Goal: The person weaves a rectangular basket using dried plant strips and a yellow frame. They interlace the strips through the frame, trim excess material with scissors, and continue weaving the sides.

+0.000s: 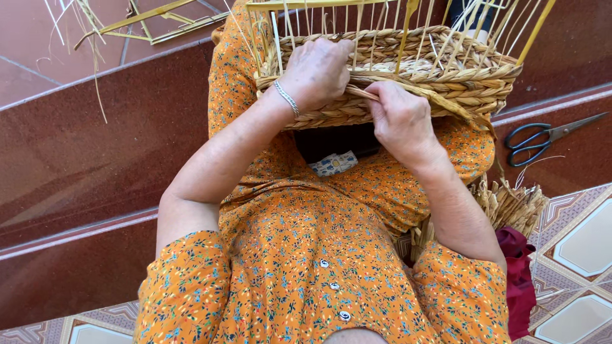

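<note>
Nearest to the camera is the orange flowered dress [306,267] of the person, with small white buttons down the front. Beside the right elbow lies a dark red cloth [517,280], and just above it a bundle of dried straw braid [510,204] rests on the patterned tiles.

Further out, the two forearms reach forward to a half-woven basket [446,76] that sits on the lap of the person. The left hand [315,70], with a thin silver bracelet [287,97] on the wrist, lies over the rim of the basket, its fingers curled on the braided wall and pressing it. The right hand [401,121] is closed around a flat straw strand [440,99], pinching it against the lower rows of the basket; the strand runs from the fingers to the right along the wall. Thin upright stakes [357,19] rise from the woven part, yellow and not yet covered.

To the right, on the dark red step, lie black-handled scissors [542,139], well apart from the hands. At the far top left, a yellow frame of thin rods [159,19] with loose straw lies on the red floor.
</note>
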`<action>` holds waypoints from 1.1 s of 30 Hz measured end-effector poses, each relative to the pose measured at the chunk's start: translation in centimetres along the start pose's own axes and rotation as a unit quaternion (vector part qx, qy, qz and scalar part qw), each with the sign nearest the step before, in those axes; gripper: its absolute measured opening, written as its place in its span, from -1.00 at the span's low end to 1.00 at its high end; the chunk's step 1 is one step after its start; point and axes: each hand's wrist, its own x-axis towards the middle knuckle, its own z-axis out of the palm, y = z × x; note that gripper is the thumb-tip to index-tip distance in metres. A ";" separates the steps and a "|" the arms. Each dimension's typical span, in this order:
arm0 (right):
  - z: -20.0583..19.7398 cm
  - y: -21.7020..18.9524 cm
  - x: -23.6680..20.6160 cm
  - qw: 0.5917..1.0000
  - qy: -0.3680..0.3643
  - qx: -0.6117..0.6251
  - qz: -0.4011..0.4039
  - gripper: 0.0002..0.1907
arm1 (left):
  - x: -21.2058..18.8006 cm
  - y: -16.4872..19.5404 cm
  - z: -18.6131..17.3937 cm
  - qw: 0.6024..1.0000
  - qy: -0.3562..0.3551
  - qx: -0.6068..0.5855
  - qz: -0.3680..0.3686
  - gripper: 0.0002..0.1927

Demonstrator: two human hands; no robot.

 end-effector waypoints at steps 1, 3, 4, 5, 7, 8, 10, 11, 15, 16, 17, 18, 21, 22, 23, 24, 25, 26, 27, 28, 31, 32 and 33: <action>-0.6 0.2 0.2 0.994 -0.033 0.093 0.057 -0.84 | 0.1 -0.1 -0.1 0.998 0.049 -0.037 0.031 -0.88; -1.6 0.5 0.8 0.942 -0.099 0.276 0.166 -0.73 | -0.4 -0.3 -0.5 0.990 0.081 -0.101 0.060 -0.87; -2.0 0.5 1.1 0.935 -0.104 0.291 0.173 -0.75 | -0.9 -0.3 -0.8 0.988 0.065 -0.128 0.059 -0.83; -2.5 0.5 1.4 0.928 -0.109 0.307 0.179 -0.77 | -1.4 -0.3 -1.1 0.985 0.049 -0.154 0.057 -0.78; -3.1 0.2 2.1 0.929 -0.105 0.298 0.195 -0.80 | -2.1 -0.2 -1.6 0.976 0.014 -0.213 0.039 -0.67; -3.5 0.1 2.4 0.936 -0.095 0.271 0.205 -0.82 | -2.4 0.0 -1.7 0.970 -0.005 -0.243 0.030 -0.61; -4.0 -0.4 3.1 0.976 -0.041 0.173 0.128 -0.85 | -2.7 0.3 -1.9 0.964 -0.004 -0.256 0.071 -0.59; -4.1 -0.7 3.4 0.994 0.002 0.100 0.039 -0.87 | -2.9 0.5 -1.9 0.960 -0.004 -0.263 0.092 -0.57; -4.4 -1.1 5.1 0.958 0.053 -0.181 -0.218 -0.95 | -3.3 1.3 -1.7 0.963 0.057 -0.228 0.128 -0.48; -4.3 -1.2 5.3 0.951 0.042 -0.216 -0.218 -0.96 | -3.4 1.5 -1.7 0.967 0.047 -0.225 0.114 -0.49; -4.2 -1.1 5.6 0.942 0.032 -0.251 -0.219 -0.96 | -3.4 1.6 -1.6 0.969 0.037 -0.221 0.101 -0.51; -4.2 -1.1 5.7 0.932 0.023 -0.287 -0.221 -0.96 | -3.4 1.7 -1.6 0.973 0.029 -0.213 0.086 -0.55; -4.4 -0.6 6.4 0.947 -0.064 -0.304 -0.087 -0.67 | -3.1 2.4 -1.1 0.983 0.017 -0.177 0.049 -0.61; -4.6 -0.3 6.8 0.942 -0.099 -0.311 -0.073 -0.66 | -2.8 2.8 -0.8 0.986 0.024 -0.156 0.043 -0.60; -5.0 0.0 7.2 0.937 -0.134 -0.318 -0.059 -0.65 | -2.6 3.0 -0.5 0.990 0.032 -0.135 0.038 -0.58; -5.3 0.4 7.6 0.930 -0.167 -0.324 -0.043 -0.64 | -2.7 3.2 -0.2 0.992 0.049 -0.110 0.045 -0.58; -5.9 1.1 8.5 0.941 -0.236 -0.242 0.026 -0.67 | -2.9 3.4 0.1 0.993 0.065 -0.085 0.053 -0.58; -6.6 2.1 9.6 0.936 -0.300 -0.157 0.094 -0.68 | -3.1 3.6 0.3 0.993 0.082 -0.060 0.062 -0.58; -7.1 2.8 10.3 0.917 -0.359 -0.068 0.160 -0.68 | -3.0 3.6 0.5 0.991 0.096 -0.065 0.060 -0.67; -7.2 3.3 10.4 0.919 -0.350 -0.049 0.176 -0.69 | -3.1 3.5 0.7 0.990 0.110 -0.071 0.058 -0.76; -6.5 4.2 9.9 0.929 -0.309 -0.013 0.204 -0.71 | -3.2 3.0 0.5 0.977 0.146 -0.146 0.061 -0.77; -6.1 4.2 9.2 0.936 -0.285 -0.014 0.205 -0.72 | -3.2 2.8 0.4 0.969 0.155 -0.182 0.063 -0.72; -5.7 4.2 8.3 0.943 -0.262 -0.016 0.205 -0.72 | -3.4 2.7 0.2 0.968 0.153 -0.189 0.066 -0.75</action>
